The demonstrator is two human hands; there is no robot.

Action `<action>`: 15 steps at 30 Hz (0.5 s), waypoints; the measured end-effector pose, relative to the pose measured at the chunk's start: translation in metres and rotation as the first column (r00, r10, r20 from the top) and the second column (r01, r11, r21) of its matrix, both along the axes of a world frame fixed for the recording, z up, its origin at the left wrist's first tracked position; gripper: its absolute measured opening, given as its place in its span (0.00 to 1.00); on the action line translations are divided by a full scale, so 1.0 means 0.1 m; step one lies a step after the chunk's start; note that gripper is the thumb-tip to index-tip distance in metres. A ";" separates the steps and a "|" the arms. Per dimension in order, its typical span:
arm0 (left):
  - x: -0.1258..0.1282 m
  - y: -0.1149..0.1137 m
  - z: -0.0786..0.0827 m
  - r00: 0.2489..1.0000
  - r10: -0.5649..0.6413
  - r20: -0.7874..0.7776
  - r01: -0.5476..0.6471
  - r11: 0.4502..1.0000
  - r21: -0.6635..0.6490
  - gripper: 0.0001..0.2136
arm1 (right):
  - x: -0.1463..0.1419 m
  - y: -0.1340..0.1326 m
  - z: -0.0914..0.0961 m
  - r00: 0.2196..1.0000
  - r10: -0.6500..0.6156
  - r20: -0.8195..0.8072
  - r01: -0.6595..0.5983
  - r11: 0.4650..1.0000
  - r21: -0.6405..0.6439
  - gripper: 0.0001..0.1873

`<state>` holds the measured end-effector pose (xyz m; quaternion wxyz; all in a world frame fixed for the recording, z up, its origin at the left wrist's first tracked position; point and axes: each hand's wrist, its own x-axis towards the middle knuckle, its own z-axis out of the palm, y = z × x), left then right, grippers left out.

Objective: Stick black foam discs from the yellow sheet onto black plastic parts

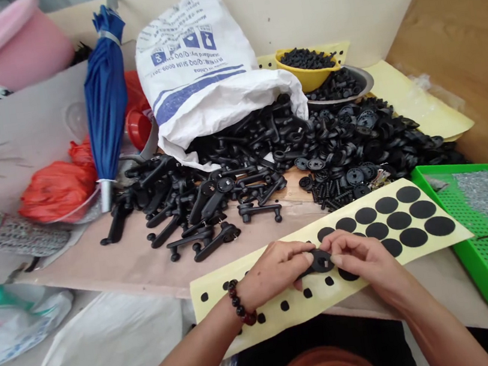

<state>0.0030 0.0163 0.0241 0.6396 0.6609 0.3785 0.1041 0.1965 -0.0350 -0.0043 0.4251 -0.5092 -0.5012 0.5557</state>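
My left hand (278, 270), with a dark bead bracelet at its wrist, grips a black plastic part with a round, disc-like end (321, 260). At the opposite edge of that disc, the thumb and fingers of my right hand (360, 254) pinch close together; whether a sticker is between them cannot be made out. Both hands are over a pale yellow sheet (298, 311) of round black stickers. Full discs (413, 237) fill its right end, while small black spots dot the left. Behind my hands lie several black ball-ended arms (217, 241).
A white sack (202, 49) spills black parts across the table's back. Round black pieces (368, 129) heap beside a yellow bowl (308, 77) and a metal bowl (368, 80). At right, a green tray (464, 261) holds metal pins. A blue umbrella (107, 93) leans left.
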 end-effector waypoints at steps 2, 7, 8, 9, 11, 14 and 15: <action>0.00 0.00 0.00 1.000 -0.002 0.002 0.002 1.000 0.000 0.15 | -0.01 0.01 0.01 1.000 -0.004 0.008 0.004 1.000 0.002 0.11; -0.01 0.01 -0.03 1.000 -0.015 0.003 0.015 1.000 0.004 0.15 | -0.02 0.03 0.02 1.000 -0.009 0.016 0.009 1.000 -0.001 0.11; -0.01 0.02 -0.04 1.000 -0.017 0.000 0.017 1.000 0.004 0.15 | -0.02 0.04 0.02 1.000 -0.007 0.019 0.007 1.000 -0.001 0.11; -0.02 0.02 -0.05 1.000 -0.018 -0.006 0.018 1.000 0.007 0.16 | -0.02 0.04 0.01 1.000 -0.006 0.023 0.006 1.000 0.002 0.11; -0.02 0.02 -0.08 1.000 -0.018 -0.016 0.019 1.000 0.015 0.16 | -0.01 0.03 0.01 0.999 -0.004 0.033 0.004 1.000 0.013 0.10; -0.01 0.00 -0.09 1.000 -0.005 -0.024 0.005 1.000 0.026 0.16 | -0.02 0.03 0.01 0.998 0.003 0.057 -0.005 1.000 0.030 0.10; -0.01 -0.01 -0.08 1.000 0.009 -0.029 -0.008 0.999 0.040 0.15 | -0.02 0.02 0.02 0.997 0.006 0.072 -0.009 0.999 0.034 0.09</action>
